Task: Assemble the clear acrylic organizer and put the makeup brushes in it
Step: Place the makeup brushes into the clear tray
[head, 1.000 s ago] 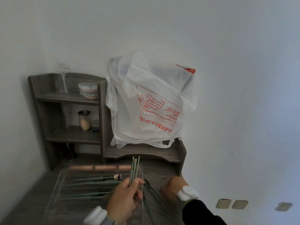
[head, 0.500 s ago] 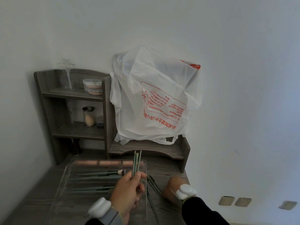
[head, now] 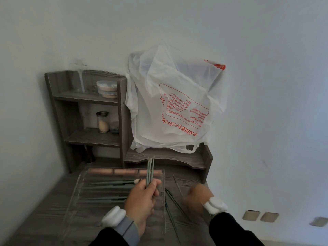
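A clear acrylic organizer [head: 78,185] lies flat on the grey wooden desk, with several green-handled makeup brushes [head: 110,183] lying across it. My left hand [head: 142,201] hovers over the organizer's right part and grips a small bundle of green brushes [head: 150,169], their handles pointing up. Right of the organizer, loose brushes [head: 173,199] lie on the desk. My right hand [head: 197,197] is down at those loose brushes, blurred; its fingers are hidden from view.
A grey desk shelf [head: 122,121] stands at the back and carries a white plastic bag [head: 177,103], a small jar [head: 102,122] and round containers [head: 107,89]. A pink palette [head: 124,172] lies along the organizer's far edge. White walls close in on the left and behind.
The view has tilted down a little. My left hand keeps its hold on the brush bundle in the same spot. My right hand has shifted slightly to the right beside the loose brushes.
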The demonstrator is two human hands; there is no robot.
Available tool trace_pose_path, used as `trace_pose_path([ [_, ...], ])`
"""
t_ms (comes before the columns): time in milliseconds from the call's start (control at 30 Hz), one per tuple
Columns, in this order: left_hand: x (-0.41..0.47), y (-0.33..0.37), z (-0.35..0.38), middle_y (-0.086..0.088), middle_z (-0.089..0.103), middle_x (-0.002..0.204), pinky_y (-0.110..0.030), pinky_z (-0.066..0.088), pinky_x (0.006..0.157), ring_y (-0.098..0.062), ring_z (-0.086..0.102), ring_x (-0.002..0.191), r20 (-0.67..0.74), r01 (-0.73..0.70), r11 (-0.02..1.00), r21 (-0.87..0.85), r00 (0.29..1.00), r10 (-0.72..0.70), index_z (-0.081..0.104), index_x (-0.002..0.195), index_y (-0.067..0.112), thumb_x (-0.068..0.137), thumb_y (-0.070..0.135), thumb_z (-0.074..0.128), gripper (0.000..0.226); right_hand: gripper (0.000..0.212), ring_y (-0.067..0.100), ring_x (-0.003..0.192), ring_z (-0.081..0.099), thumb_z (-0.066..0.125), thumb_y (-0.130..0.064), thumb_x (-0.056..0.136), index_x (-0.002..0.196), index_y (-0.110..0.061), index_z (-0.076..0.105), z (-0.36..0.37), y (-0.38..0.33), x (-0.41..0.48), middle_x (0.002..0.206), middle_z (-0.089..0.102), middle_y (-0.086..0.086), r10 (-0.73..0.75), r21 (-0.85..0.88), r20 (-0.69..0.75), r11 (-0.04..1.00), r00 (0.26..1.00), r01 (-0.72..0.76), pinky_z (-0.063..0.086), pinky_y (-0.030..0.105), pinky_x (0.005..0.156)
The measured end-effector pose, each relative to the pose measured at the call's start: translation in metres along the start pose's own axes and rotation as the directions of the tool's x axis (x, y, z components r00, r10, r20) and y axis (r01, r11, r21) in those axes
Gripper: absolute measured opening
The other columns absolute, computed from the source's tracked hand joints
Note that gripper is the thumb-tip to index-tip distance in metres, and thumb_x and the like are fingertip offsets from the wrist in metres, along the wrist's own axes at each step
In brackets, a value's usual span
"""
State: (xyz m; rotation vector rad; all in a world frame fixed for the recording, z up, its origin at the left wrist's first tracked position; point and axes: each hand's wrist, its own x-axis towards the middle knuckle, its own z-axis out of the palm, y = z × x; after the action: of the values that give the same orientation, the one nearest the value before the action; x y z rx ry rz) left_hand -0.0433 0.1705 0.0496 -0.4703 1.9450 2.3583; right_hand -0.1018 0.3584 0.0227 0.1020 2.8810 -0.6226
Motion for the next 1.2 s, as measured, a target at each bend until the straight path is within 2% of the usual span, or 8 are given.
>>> trace_pose_path([
  [167,-0.001,-0.001,0.012,-0.012,0.067,0.091,-0.025,0.044,0.043,-0.017,0.060,0.055,-0.004,0.021,0.999,-0.042,1.000,-0.021,0.065,0.100,0.008,0.104,0.018,0.044,0.024,0.026,0.010,0.060,0.067,0.064,-0.040,0.056,0.064,-0.016,0.071,-0.010,-0.016,-0.017,0.059,0.071,-0.005,-0.015,0.271,-0.138,0.961,0.990,0.053,0.054,0.026,0.056],
  [333,-0.003,-0.004,0.021,-0.014,0.072,0.107,-0.043,0.058,0.081,-0.029,0.072,0.091,0.029,0.085,0.985,-0.150,0.996,-0.082,0.065,0.107,0.011,0.105,0.020,0.041,0.026,0.029,0.003,0.057,0.063,0.066,-0.043,0.056,0.066,-0.016,0.072,-0.024,-0.046,-0.040,0.064,0.072,-0.005,-0.092,0.384,-0.182,0.910,0.979,0.157,0.054,0.024,0.059],
  [567,-0.014,0.000,0.018,-0.015,0.074,0.094,-0.032,0.053,0.054,-0.023,0.065,0.072,0.149,0.123,0.966,-0.228,0.985,-0.090,0.066,0.109,0.011,0.105,0.020,0.041,0.027,0.013,-0.002,0.060,0.069,0.071,-0.027,0.074,0.068,-0.016,0.075,-0.009,-0.067,-0.057,0.063,0.073,-0.011,-0.185,0.437,-0.133,0.871,0.974,0.225,0.060,0.023,0.060],
  [767,-0.010,0.001,-0.017,-0.003,0.062,0.065,-0.022,0.033,0.041,-0.013,0.048,0.045,0.103,-0.096,0.987,0.130,0.991,0.083,0.066,0.101,0.020,0.104,0.024,0.043,0.024,0.021,0.001,0.055,0.062,0.075,-0.037,0.079,0.065,-0.021,0.073,-0.015,-0.051,-0.049,0.059,0.070,-0.009,-0.130,0.475,-0.243,0.848,0.961,0.235,0.054,0.026,0.061],
  [867,0.003,0.013,-0.066,0.007,0.059,0.062,-0.030,0.041,0.053,-0.011,0.050,0.052,0.086,-0.319,0.826,0.465,0.945,0.317,0.067,0.100,0.036,0.102,0.030,0.046,0.022,0.028,0.002,0.047,0.052,0.074,-0.037,0.083,0.064,-0.018,0.070,-0.026,-0.034,-0.042,0.055,0.066,-0.003,-0.080,0.487,-0.288,0.846,0.954,0.218,0.046,0.024,0.056],
  [1000,0.010,0.019,-0.140,0.010,0.066,0.090,-0.035,0.048,0.075,-0.013,0.064,0.082,0.272,-0.387,0.240,0.890,0.874,0.402,0.045,0.108,0.038,0.100,0.044,0.042,0.010,0.028,0.004,0.044,0.050,0.072,-0.036,0.085,0.066,-0.015,0.070,-0.023,-0.018,-0.038,0.054,0.066,-0.001,-0.073,0.515,-0.255,0.834,0.964,0.200,0.047,0.025,0.056],
  [1067,0.011,0.012,-0.165,0.013,0.064,0.093,-0.032,0.045,0.072,-0.012,0.063,0.082,0.352,-0.396,0.054,0.917,0.865,0.358,0.041,0.106,0.041,0.099,0.048,0.038,0.010,0.028,0.005,0.044,0.050,0.072,-0.034,0.085,0.065,-0.015,0.070,-0.018,-0.014,-0.037,0.053,0.065,0.000,-0.066,0.523,-0.250,0.830,0.966,0.192,0.047,0.027,0.057],
  [1200,0.026,-0.014,-0.189,0.020,0.059,0.102,-0.020,0.045,0.073,-0.004,0.061,0.089,0.516,-0.524,-0.080,0.848,0.781,0.351,0.053,0.110,0.042,0.097,0.059,0.026,0.034,0.029,0.013,0.042,0.049,0.072,-0.029,0.087,0.063,-0.013,0.068,-0.008,-0.013,-0.037,0.051,0.063,0.001,-0.063,0.565,-0.216,0.805,0.974,0.178,0.045,0.028,0.052],
])
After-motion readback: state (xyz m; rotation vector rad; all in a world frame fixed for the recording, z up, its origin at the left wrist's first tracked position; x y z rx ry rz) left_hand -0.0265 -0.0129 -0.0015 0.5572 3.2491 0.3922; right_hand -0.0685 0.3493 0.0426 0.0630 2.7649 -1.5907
